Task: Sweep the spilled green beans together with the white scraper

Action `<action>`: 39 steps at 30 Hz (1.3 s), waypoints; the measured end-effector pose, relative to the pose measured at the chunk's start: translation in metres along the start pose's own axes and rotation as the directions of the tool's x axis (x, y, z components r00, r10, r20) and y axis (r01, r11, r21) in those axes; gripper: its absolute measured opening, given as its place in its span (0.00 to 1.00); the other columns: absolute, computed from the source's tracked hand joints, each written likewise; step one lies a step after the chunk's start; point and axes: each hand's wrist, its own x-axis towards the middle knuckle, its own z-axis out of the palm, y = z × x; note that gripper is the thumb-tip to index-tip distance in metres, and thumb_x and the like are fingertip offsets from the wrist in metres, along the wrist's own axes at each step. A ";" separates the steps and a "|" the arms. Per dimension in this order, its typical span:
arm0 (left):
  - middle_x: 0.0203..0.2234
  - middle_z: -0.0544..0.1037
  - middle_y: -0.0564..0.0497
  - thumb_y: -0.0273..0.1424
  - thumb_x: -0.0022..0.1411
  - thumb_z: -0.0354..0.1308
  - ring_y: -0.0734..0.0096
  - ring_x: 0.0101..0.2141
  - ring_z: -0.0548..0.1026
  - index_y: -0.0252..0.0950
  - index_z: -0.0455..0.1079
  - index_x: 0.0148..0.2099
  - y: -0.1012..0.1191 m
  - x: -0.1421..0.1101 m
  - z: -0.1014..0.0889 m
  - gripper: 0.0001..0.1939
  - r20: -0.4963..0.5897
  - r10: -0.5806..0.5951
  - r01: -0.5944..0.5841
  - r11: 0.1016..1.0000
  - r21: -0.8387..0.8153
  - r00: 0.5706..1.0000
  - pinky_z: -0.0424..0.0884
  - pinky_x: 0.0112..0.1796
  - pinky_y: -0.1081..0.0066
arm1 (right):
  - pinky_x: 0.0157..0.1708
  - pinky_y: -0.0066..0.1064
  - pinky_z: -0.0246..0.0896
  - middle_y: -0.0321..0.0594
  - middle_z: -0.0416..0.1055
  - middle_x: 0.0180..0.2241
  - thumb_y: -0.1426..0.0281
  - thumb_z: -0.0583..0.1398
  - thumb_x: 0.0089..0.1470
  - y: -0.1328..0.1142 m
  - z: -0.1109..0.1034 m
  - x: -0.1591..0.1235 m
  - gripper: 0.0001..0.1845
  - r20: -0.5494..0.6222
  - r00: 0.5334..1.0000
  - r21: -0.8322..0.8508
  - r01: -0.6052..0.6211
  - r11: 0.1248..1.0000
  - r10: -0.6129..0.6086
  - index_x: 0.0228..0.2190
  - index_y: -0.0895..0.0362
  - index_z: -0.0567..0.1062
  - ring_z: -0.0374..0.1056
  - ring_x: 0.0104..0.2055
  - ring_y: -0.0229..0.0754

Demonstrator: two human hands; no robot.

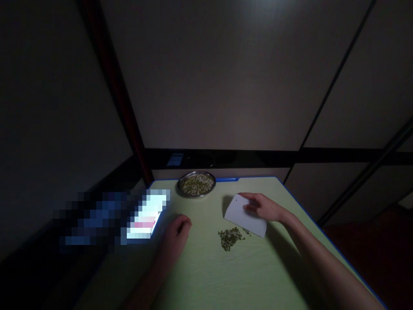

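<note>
The person's right hand (263,208) reaches in over the right edge of the pale green, blue-rimmed surface (206,275). Its grip is clamped on a white, flat dough scraper (238,215), with fingers along the upper side and one digit bent across the face. The scraper is tilted, its long straight side slanting down toward the right edge; a small hole shows near its upper left corner. Whether that lower side touches the surface cannot be told.

Just beside it, toward the left edge, a loose heap of small greenish-brown seeds (229,239) lies right of the middle of the surface, well in from the far edge. A few stray grains sit close along the scraper.

The left hand (178,232) rests near the left edge, well apart from the heap. Its grip is curled together in a loose fist; whether anything is inside cannot be told.

Close to the far left corner, by the far edge, a round metal dish (214,188) holds a layer of similar green and pale seeds. Beyond the left edge glows a bright, pixelated screen (148,211). Behind the far edge rises a panelled cabinet front (219,86) crossed by a glossy black band (251,157).
</note>
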 end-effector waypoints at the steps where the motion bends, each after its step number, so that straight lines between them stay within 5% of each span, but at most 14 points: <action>1: 0.15 0.60 0.59 0.38 0.54 0.50 0.74 0.20 0.61 0.38 0.61 0.24 0.000 0.000 0.000 0.11 -0.002 -0.003 0.003 1.000 -0.005 1.000 0.56 0.22 0.74 | 0.43 0.33 0.62 0.41 0.74 0.45 0.76 0.54 0.49 0.001 0.000 0.000 0.27 0.000 1.000 0.000 -0.001 1.000 0.001 0.52 0.56 0.70 0.69 0.42 0.43; 16: 0.15 0.59 0.58 0.40 0.53 0.50 0.73 0.20 0.60 0.39 0.59 0.23 0.003 0.000 -0.002 0.12 0.000 0.005 -0.005 1.000 0.001 1.000 0.56 0.23 0.74 | 0.48 0.38 0.62 0.44 0.71 0.51 0.74 0.55 0.51 0.016 0.003 -0.001 0.28 -0.049 0.998 0.015 -0.031 0.999 0.031 0.55 0.58 0.68 0.69 0.47 0.46; 23: 0.14 0.57 0.59 0.40 0.53 0.49 0.73 0.19 0.59 0.39 0.58 0.22 0.002 0.001 0.000 0.12 -0.004 0.002 -0.002 1.000 -0.024 1.000 0.55 0.22 0.73 | 0.56 0.43 0.55 0.45 0.65 0.57 0.74 0.56 0.49 0.020 0.000 -0.003 0.30 -0.097 0.995 -0.005 -0.034 0.999 0.034 0.56 0.58 0.68 0.65 0.54 0.49; 39: 0.15 0.58 0.59 0.39 0.52 0.50 0.74 0.19 0.59 0.39 0.59 0.24 0.009 -0.001 -0.002 0.11 0.003 -0.043 0.044 0.998 -0.039 0.999 0.55 0.22 0.74 | 0.54 0.41 0.58 0.45 0.69 0.54 0.74 0.56 0.50 0.015 0.004 -0.003 0.29 -0.075 0.996 0.026 -0.041 0.999 0.043 0.55 0.58 0.68 0.66 0.52 0.48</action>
